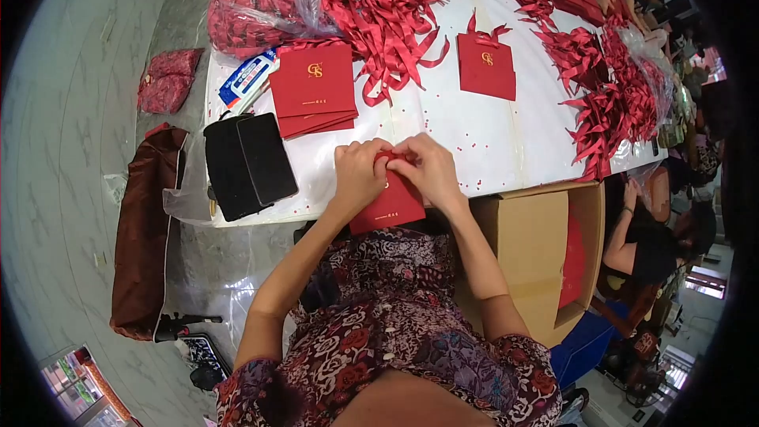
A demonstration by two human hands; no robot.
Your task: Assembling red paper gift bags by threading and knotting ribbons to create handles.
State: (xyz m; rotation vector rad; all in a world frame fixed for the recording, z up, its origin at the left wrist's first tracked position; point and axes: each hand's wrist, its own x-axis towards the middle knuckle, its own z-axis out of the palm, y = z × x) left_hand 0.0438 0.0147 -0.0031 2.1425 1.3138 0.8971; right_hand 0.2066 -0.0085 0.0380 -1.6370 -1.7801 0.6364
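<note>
At the table's near edge, a red paper gift bag (389,209) with gold marks hangs partly over my lap. My left hand (362,171) is closed on its upper left, and my right hand (428,167) pinches at its top edge. A bit of red ribbon (385,160) shows between my fingers; most of it is hidden by them. Beyond my hands, to the left, lies a stack of flat red bags (315,83). Farther right are red bags with ribbon handles (486,67). A big heap of loose red ribbons (383,8) spreads at the far middle.
A black pouch (249,166) and a blue-white packet (249,79) lie on the white table (411,122) at left. More ribbons (605,95) pile up at right. An open cardboard box (534,249) holding red items stands by my right arm. Other people (656,249) sit at the right.
</note>
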